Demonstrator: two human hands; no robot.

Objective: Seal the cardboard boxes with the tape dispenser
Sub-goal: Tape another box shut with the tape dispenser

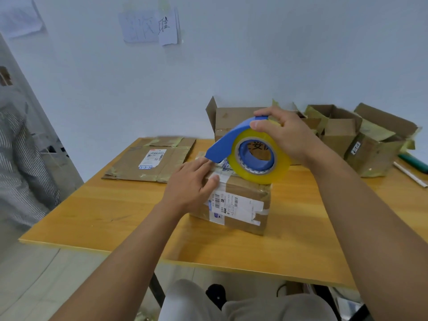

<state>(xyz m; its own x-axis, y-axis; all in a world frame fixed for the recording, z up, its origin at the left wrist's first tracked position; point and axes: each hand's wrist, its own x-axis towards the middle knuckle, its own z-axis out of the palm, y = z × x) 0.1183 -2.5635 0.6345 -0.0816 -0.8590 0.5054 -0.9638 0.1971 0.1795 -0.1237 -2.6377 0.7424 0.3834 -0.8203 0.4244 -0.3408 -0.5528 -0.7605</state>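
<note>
A small closed cardboard box (245,205) with white shipping labels sits in the middle of the wooden table (115,212). My right hand (284,135) grips a blue tape dispenser (222,147) loaded with a yellow roll of tape (266,172), its roll resting on the box's top right edge and its blue nose pointing down-left. My left hand (192,184) lies on the box's top left, its fingers fairly straight and pressing there, fingertips just under the dispenser's nose.
A flattened cardboard box (150,161) lies at the table's far left. Three open boxes stand at the back: one (229,119) behind the dispenser, two (335,128) (379,144) at the right. A green pen (414,162) and a white stick (410,174) lie at the far right edge.
</note>
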